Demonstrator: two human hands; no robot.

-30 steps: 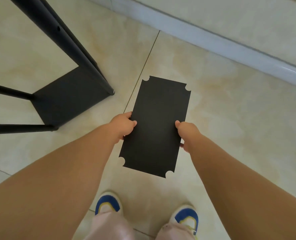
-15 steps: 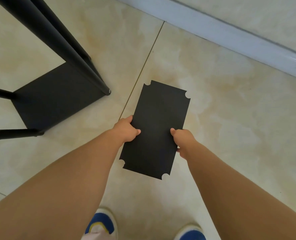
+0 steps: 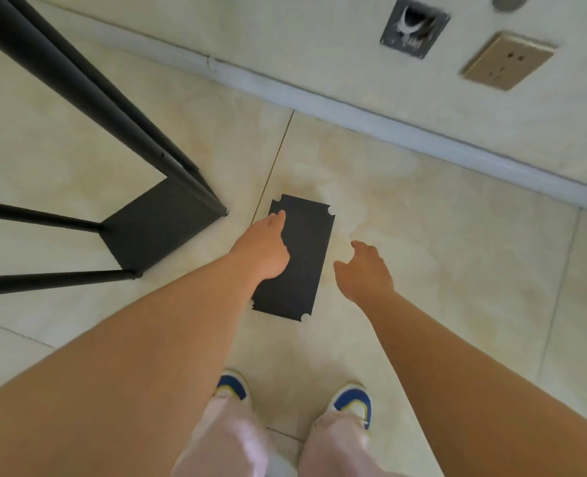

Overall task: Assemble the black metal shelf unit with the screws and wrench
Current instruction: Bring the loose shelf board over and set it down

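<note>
Panel: the black shelf panel [image 3: 307, 256], gripped in both hands a second earlier, lay flat on the floor tiles [image 3: 422, 235] beside the frame [image 3: 154, 228].
Left hand [image 3: 262, 251]: released, fingers straight over the panel.
Right hand [image 3: 364, 270]: released, loosely curled, empty.

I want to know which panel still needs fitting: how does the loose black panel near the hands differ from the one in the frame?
The loose panel lies alone on the floor tiles; the fitted panel sits between the frame's black legs. The loose panel shows notched corners; the fitted panel's corners meet the legs. The left hand overlaps the loose panel; nothing touches the fitted one. Both are flat, matte black rectangles.
</note>
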